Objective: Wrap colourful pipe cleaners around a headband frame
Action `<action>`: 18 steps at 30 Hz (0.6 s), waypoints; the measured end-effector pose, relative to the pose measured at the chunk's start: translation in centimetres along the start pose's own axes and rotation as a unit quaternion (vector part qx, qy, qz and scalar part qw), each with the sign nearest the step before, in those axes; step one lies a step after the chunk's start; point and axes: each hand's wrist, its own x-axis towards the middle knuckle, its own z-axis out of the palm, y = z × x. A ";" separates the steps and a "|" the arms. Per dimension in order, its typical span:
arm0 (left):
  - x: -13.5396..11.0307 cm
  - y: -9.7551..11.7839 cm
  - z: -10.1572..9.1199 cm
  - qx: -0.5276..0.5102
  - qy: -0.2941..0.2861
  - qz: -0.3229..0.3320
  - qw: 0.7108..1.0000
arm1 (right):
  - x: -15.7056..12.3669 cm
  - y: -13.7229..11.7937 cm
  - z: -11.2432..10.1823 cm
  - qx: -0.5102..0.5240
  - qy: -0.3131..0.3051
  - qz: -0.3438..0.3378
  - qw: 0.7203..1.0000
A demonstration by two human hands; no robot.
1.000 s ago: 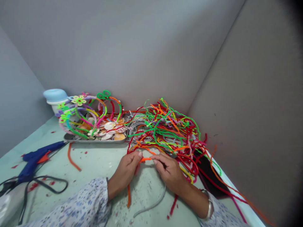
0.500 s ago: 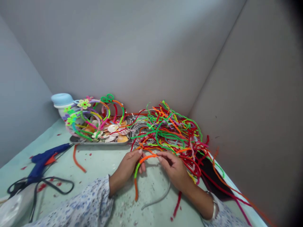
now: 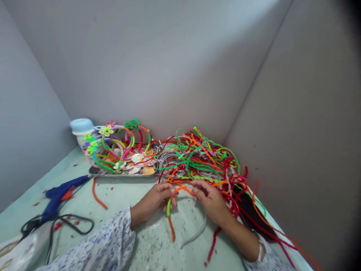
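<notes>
My left hand [image 3: 156, 198] pinches a curved band wrapped in orange and green pipe cleaner, whose green part [image 3: 169, 207] and orange end hang below the fingers. My right hand [image 3: 210, 199] is closed on the tail of an orange pipe cleaner [image 3: 189, 191], which crosses the band between both hands. A bare grey length [image 3: 196, 236] curves out from beneath my right hand toward me; its link to the band is partly hidden by that hand. Just behind my hands lies a tangled heap of coloured pipe cleaners [image 3: 203, 160].
At the back left, finished-looking fuzzy hoops with flowers [image 3: 106, 131] stand over a metal tray [image 3: 124, 175] of seashells [image 3: 137, 157]. Behind it is a blue-lidded white bottle [image 3: 81, 128]. A blue glue gun [image 3: 56, 199] with looped cord lies left, near a loose orange piece [image 3: 98, 196].
The orange tail is now lifted and crossed over the band, with my right hand pulled slightly away from it. The whole view has shifted a little, moving the scene right and down.
</notes>
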 end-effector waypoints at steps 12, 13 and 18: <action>-0.2 -0.2 0.2 0.022 0.008 0.016 1.000 | 0.2 0.2 0.0 0.029 -0.013 0.024 0.999; -0.3 -0.2 0.3 0.029 0.010 0.016 0.999 | 0.1 0.1 0.1 0.032 -0.020 0.027 0.999; -0.2 -0.2 0.3 0.058 0.016 0.012 0.998 | -0.4 -0.8 0.7 0.033 -0.044 0.036 0.998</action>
